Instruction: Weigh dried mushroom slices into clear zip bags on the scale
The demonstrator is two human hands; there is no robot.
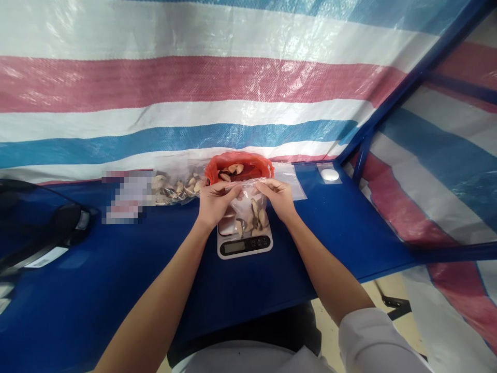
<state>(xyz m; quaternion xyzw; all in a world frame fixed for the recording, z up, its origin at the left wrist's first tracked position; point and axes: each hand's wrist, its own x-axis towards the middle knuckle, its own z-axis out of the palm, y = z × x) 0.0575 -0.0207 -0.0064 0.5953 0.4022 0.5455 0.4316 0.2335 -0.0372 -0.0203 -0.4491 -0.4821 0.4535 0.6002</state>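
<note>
On the blue table [135, 269], your scale [244, 247] sits beneath the clear bag [248, 199], whose top edge your left hand [215, 203] and right hand [280, 199] pinch. Judged light, limp, slippery; grip the rim, sparing the brittle-looking pieces [255, 217] inside.

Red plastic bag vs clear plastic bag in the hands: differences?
Look: the red plastic bag is solidly coloured; the clear plastic bag is see-through.
Support: the red bag sits on the blue table; the left hand and right hand pinch the clear bag's top.
Width: the red bag spreads wider than the clear bag.
Shared: both contain pale brown pieces.
</note>
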